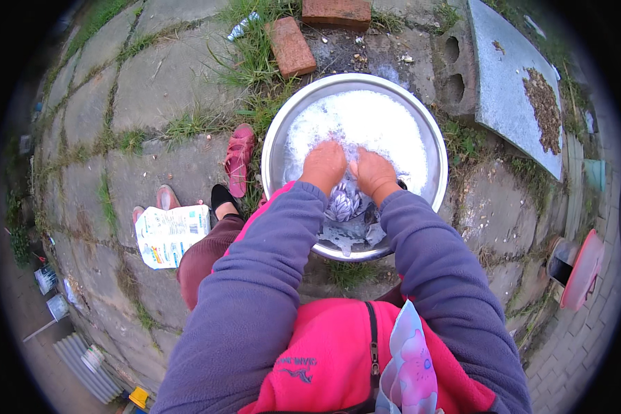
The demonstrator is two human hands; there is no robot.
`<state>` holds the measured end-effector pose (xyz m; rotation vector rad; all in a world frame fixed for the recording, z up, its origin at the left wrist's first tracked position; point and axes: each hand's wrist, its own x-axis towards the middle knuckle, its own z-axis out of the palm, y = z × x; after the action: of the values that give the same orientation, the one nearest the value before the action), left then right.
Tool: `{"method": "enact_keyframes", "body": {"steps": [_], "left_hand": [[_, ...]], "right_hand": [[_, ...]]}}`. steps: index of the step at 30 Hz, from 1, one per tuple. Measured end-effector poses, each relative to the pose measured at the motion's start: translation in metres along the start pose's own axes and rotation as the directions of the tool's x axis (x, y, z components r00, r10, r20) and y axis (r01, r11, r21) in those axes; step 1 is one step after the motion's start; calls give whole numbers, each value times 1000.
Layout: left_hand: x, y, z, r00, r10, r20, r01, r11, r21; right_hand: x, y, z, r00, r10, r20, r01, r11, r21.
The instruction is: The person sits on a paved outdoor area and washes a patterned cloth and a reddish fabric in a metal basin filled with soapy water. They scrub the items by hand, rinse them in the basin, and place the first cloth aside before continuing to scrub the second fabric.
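A round metal basin [440,155] holds white suds and wet cloth. My left hand [325,163] and my right hand [375,171] are side by side in the suds, just above a bunched striped cloth [343,204]. The fingers of both hands are mostly hidden by foam and by the hands themselves, so their grip does not show. Darker wet fabric [373,233] lies in the basin's near part, below my right hand.
Two bricks [291,47] lie beyond the basin. Left of it are a pink sandal [239,160] and a printed plastic bag [172,235]. A metal sheet [507,83] bearing brown crumbs is at the upper right; a pink basin [585,269] stands farther right.
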<state>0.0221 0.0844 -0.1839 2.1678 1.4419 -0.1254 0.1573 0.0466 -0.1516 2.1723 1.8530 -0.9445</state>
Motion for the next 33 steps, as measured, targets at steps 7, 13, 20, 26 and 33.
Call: {"method": "enact_keyframes", "body": {"steps": [7,13,20,26,33], "left_hand": [[0,-11,-21,968,-169,-184,43,838,-543],[-29,-6,-19,867,-482,-125,220,595,-773],[-94,15,-58,840,101,533,527,-382,-759],[-126,22,-87,957,243,158,285,-686,-670],[-118,22,-72,988,106,109,150,-804,-575]], "right_hand": [[15,12,1,936,49,-348,106,905,412],[-10,-1,-33,903,-5,-429,376,492,785],[-73,-47,-80,908,-47,-417,413,-70,908],[-108,-76,-91,916,-144,-374,250,-525,814],[-112,-44,-92,904,-233,-358,311,-216,925]]}}
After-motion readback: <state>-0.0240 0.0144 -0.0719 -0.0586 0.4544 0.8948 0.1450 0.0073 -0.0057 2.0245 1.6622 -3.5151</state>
